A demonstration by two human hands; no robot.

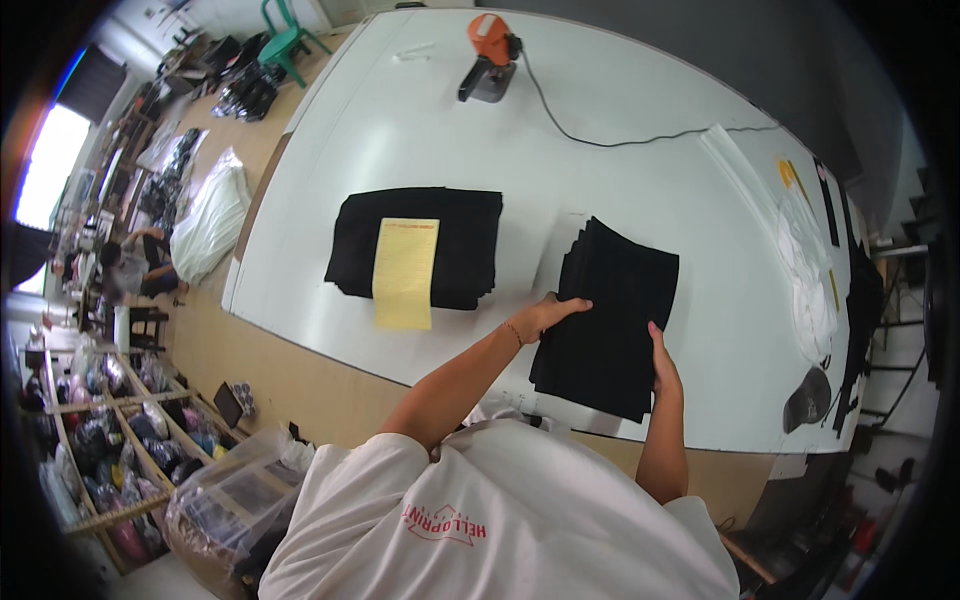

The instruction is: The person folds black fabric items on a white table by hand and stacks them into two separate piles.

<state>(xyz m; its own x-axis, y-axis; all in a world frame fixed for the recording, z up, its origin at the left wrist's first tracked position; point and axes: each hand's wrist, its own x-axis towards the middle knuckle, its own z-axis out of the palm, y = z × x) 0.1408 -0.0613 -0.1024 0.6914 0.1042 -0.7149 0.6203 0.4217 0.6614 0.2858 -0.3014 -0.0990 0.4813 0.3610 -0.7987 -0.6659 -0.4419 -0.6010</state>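
Both my hands grip a stack of black cut fabric pieces (615,310) near the front edge of the white table (300,290). My left hand (545,317) closes on the stack's left side, its thumb on top. At the right edge my right hand (663,365) holds the stack, thumb up; its other fingers are mostly hidden. The layers look slightly uneven along the left side. To the left lies a second black fabric stack (465,245), with a yellow printed paper slip (405,275) on top that overhangs its front.
An orange electric cutting machine (490,45) stands at the far side, its grey cord (600,145) running right. White plastic and rulers lie along the right edge, near a dark grey cap (806,400). Beyond the table's left are a seated person, a green chair (285,42) and shelves of bagged fabric.
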